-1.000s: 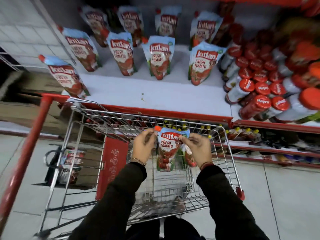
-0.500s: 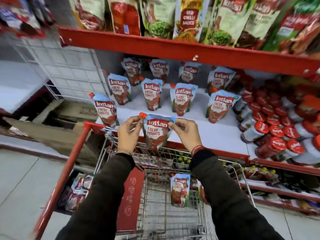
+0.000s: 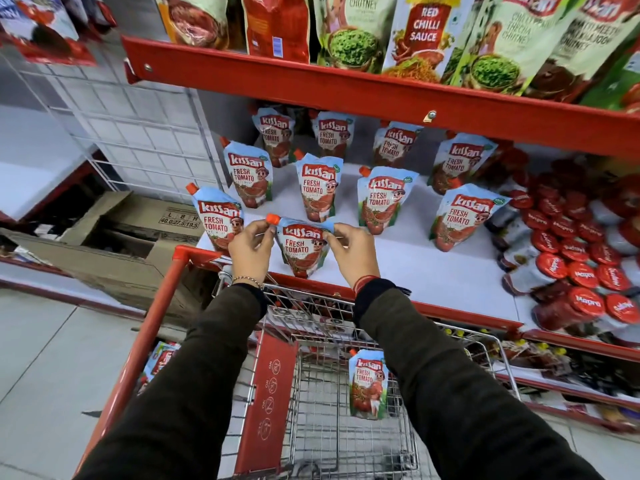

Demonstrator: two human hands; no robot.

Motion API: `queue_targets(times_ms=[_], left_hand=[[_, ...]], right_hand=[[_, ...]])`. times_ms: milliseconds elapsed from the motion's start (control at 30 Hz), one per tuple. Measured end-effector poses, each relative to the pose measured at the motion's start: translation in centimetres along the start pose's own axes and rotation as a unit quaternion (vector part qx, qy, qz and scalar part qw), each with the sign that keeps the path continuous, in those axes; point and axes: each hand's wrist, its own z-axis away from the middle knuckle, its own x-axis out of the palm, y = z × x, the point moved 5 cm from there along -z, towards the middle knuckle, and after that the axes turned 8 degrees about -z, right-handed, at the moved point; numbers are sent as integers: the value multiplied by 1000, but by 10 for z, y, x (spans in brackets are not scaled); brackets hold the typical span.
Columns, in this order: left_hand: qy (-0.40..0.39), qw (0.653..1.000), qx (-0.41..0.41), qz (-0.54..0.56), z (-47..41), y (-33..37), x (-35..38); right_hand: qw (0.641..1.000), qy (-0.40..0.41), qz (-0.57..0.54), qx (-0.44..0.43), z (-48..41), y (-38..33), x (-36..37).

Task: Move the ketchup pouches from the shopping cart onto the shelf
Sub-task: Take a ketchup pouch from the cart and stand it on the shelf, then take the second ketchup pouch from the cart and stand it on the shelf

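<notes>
The red-edged shelf (image 3: pixel 433 271) fills the middle of the view, its white deck running off the right edge; the upper shelf (image 3: pixel 346 83) above it hides the tops of the back row and carries chutney and chilli sauce pouches (image 3: pixel 426 32) cut off at the top of the frame. The wire shopping cart (image 3: pixel 346 427) sits below, its near end out of frame and its floor partly covered by both dark sleeves. A cardboard box (image 3: pixel 138 230) lies at left beyond the cart's red handle. Red-capped jars (image 3: pixel 571 258) crowd the shelf's right side, blurred, their labels hard to read. Eight Kissan Fresh Tomato pouches (image 3: pixel 320 188) stand upright on the deck in staggered rows; the rear ones are dim under the upper shelf. The held ketchup pouch (image 3: pixel 302 249) hangs at the shelf's front left, its bottom near the red lip; whether it touches the deck cannot be told. The left hand (image 3: pixel 250 252) pinches its top corner just below the orange cap, partly covering the neighbouring pouch, and the right hand (image 3: pixel 353 252) pinches the opposite top corner, fingers closed tight. One more pouch (image 3: pixel 367 384) stands in the cart, its right edge behind the right sleeve
</notes>
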Motion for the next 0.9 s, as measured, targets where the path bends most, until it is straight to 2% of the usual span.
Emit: queue_targets(times_ms=[133,333,600,767,900], left_hand=[[9,1000,1,-7,1,-2,2],[21,999,8,44,14,-6,5],[96,988,-6,119,60,-27,18],[34,994,12,101,110,-50,55],[-29,999,-2,30,149,-86,92]], right_hand=[[1000,-1,-4,-6,1,2,0],[1000,-3,-6,-2,10,10,-3],[999,16,-29,27,48,44,-16],[998,32,-27,55,91,86,-31],[994,15,10,108,129,138,-41]])
